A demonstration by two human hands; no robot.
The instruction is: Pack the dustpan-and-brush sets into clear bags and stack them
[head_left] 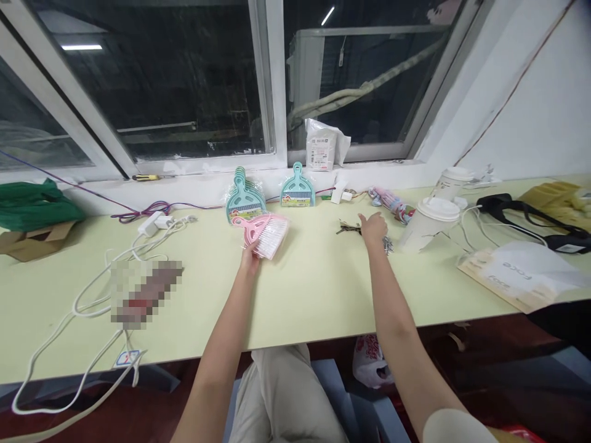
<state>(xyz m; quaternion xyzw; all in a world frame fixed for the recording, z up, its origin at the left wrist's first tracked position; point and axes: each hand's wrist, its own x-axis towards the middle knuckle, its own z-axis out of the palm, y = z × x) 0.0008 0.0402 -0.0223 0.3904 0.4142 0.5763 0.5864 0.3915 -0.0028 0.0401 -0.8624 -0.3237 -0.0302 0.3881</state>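
My left hand (pixel 250 257) is closed on a pink mini dustpan and brush set (pixel 255 229), tilted just above the table, its white bristles toward the right. Behind it, a stack of teal dustpan and brush sets (pixel 244 195) leans against the wall below the window. Another teal dustpan set (pixel 298 187) leans there a little farther right. My right hand (pixel 373 229) is palm down over a small pile of dark, thin pieces (pixel 349 227) and silvery pieces (pixel 388 245). Its thumb is spread from the bent fingers, and I cannot make out anything held.
White paper cups (pixel 429 224) and a colourful wrapped bundle (pixel 391 204) stand beyond my right hand. Farther right are a black strap (pixel 535 221) and a paper bag (pixel 517 274). White cables (pixel 87 307) and a pixelated object (pixel 148 295) cover the left side. A plastic-wrapped box (pixel 321 151) sits on the sill.
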